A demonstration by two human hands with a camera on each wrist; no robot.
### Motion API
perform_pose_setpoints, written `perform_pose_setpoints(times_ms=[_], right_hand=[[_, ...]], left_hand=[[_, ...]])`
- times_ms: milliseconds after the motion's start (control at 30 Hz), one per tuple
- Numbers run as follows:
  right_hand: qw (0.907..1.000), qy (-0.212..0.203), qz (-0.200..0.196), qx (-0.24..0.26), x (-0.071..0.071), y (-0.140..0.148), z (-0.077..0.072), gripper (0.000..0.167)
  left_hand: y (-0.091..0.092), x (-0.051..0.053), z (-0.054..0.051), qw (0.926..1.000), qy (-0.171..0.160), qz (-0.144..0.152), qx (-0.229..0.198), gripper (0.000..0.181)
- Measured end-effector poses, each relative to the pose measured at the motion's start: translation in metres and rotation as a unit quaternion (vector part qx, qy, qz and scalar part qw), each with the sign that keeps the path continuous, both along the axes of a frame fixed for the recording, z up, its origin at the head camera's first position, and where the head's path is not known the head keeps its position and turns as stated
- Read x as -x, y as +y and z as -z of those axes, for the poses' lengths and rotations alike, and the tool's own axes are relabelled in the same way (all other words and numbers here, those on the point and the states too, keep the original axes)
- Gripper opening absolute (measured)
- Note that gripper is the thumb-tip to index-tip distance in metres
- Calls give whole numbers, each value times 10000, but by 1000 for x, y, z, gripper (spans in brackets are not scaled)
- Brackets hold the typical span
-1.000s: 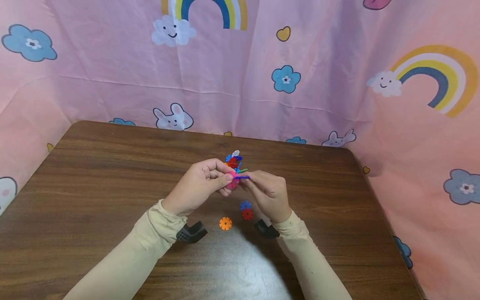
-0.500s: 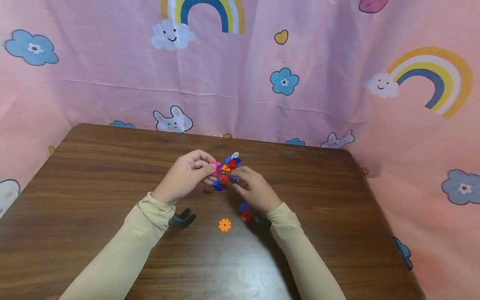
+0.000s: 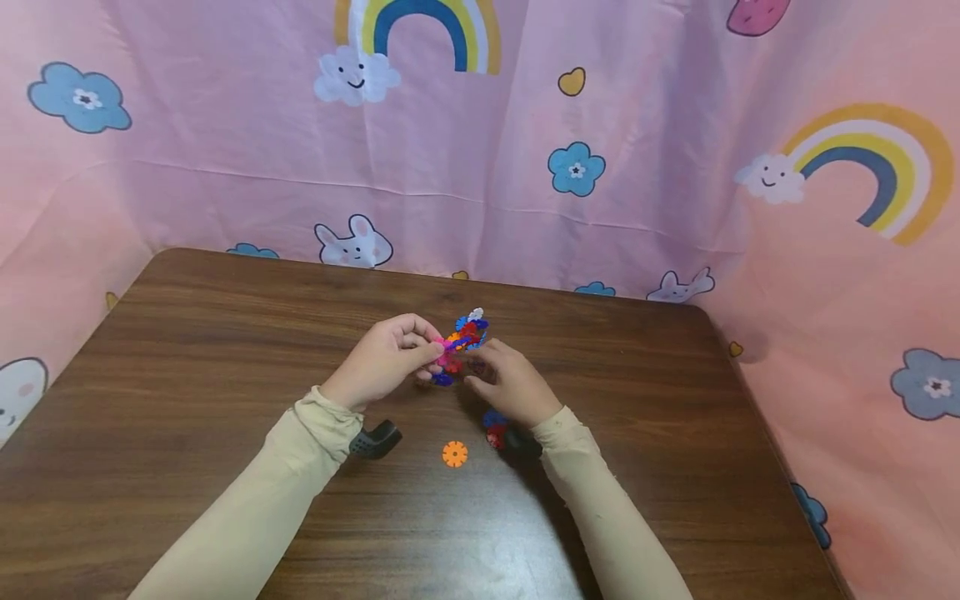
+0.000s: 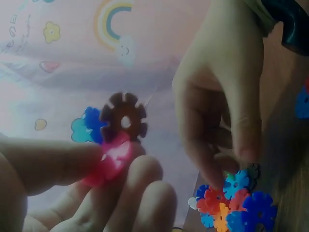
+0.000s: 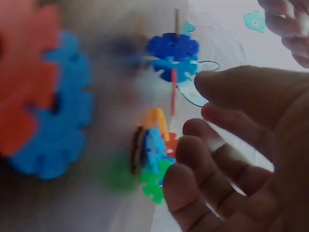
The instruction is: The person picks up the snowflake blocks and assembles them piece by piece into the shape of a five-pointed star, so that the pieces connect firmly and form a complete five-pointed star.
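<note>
My left hand [image 3: 390,354] pinches a pink notched interlocking disc [image 4: 113,162] between thumb and fingers. A brown disc [image 4: 124,107] and a blue disc [image 4: 93,126] show right beside it; whether they are joined to it is unclear. A cluster of joined discs [image 3: 469,331] in red, blue, orange and white lies just beyond the hands. Close to this cluster is my right hand [image 3: 517,383], its fingers loosely bent. The right wrist view shows nothing between that hand's thumb and fingers, with a green disc [image 5: 153,186] near its fingertips.
A single orange disc [image 3: 447,454] lies flat on the brown wooden table [image 3: 300,533], nearer the front. Blue [image 3: 493,417] and red discs [image 3: 495,437] lie partly hidden beside the right wrist. Black wrist mounts [image 3: 378,440] stick out under the sleeves. A patterned curtain [image 3: 487,233] hangs behind.
One second ago both hands met at the pink disc and a purple-blue piece. The right hand has since let go and sits slightly apart, fingers looser. The left still holds the pink disc.
</note>
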State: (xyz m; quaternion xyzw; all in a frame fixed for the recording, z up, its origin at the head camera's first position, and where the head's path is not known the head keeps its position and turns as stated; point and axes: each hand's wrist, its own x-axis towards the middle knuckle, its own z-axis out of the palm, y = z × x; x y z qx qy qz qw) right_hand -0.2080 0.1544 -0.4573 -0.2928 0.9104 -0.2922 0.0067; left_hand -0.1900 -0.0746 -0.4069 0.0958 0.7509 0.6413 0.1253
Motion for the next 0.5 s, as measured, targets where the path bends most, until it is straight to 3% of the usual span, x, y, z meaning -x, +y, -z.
perform_pose_setpoints(times_ms=[167, 300, 500], right_hand=[[9985, 336, -110, -423, -3, -4, 5, 30], [9969, 503, 131, -584, -3, -15, 9, 24], [9975, 222, 493, -450, 0, -21, 12, 22]], left_hand=[[0, 3, 2, 9999, 47, -134, 4, 18], [1, 2, 1, 10000, 40, -56, -47, 18], [0, 3, 0, 9999, 76, -62, -76, 17]])
